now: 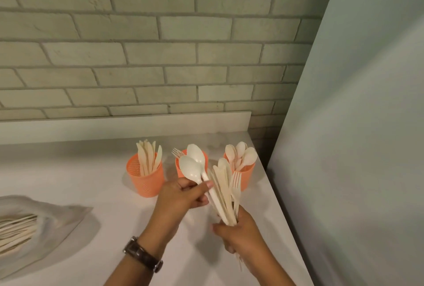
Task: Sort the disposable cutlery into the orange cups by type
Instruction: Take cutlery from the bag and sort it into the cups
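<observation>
Three orange mesh cups stand in a row on the white counter. Knives fill the left cup (pixel 146 181). A fork sticks out of the middle cup (pixel 180 170), which is partly hidden behind the spoons I hold. The right cup (pixel 246 176) holds spoons. My right hand (pixel 241 235) grips a mixed bundle of cream cutlery (pixel 226 194) by the handles, with knives and a fork showing. My left hand (pixel 183 196) pinches two white spoons (pixel 193 166) at the bundle's left side, their bowls up in front of the middle cup.
A clear plastic bag (pixel 57 226) with more cutlery lies at the left on the counter. A brick wall and a low backsplash (pixel 128 127) run behind the cups. A pale panel (pixel 355 148) rises along the counter's right edge.
</observation>
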Demonstrator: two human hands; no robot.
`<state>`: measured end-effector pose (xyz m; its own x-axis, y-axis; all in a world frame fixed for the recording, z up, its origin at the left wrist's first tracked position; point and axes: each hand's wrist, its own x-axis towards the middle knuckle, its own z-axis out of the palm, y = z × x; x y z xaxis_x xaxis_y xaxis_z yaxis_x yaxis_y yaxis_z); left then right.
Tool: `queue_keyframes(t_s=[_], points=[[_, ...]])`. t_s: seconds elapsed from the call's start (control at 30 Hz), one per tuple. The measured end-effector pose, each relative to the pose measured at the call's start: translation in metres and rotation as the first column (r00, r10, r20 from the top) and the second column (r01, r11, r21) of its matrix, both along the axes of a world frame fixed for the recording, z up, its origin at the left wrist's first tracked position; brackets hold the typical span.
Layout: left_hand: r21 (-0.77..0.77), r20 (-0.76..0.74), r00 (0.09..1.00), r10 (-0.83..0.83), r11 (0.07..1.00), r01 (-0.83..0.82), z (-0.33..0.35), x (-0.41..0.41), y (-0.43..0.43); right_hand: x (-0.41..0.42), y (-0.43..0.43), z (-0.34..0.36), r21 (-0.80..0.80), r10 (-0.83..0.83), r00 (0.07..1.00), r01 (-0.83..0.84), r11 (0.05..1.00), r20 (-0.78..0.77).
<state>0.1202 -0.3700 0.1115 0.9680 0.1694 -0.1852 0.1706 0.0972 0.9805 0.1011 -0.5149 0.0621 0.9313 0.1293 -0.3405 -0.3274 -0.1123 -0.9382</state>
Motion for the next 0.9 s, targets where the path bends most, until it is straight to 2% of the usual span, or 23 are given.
queue_keyframes(t_s=[0.1,0.23,0.4,0.63,0.9], points=[[-0.045,0.015,1.000,0.011,0.999,-0.010,0.008,0.019,0.003,0.003,-0.013,0.000,0.117,-0.039,0.998,0.046,0.992,-0.058],[-0.037,0.103,0.994,0.047,0.998,-0.044,0.021,0.058,-0.002,0.008,-0.028,0.002,0.166,-0.102,0.993,0.110,0.980,-0.054],[0.090,0.163,0.985,0.048,0.994,-0.063,0.011,0.104,-0.036,0.013,-0.038,0.004,0.182,-0.165,0.984,0.175,0.968,-0.068],[0.326,0.104,0.994,-0.027,0.945,-0.009,-0.036,0.124,-0.064,0.017,-0.043,0.005,0.183,-0.224,0.969,0.240,0.953,-0.107],[0.334,0.111,0.990,-0.088,0.942,0.046,-0.055,0.119,-0.046,0.023,-0.042,0.003,0.176,-0.233,0.967,0.248,0.953,-0.098]])
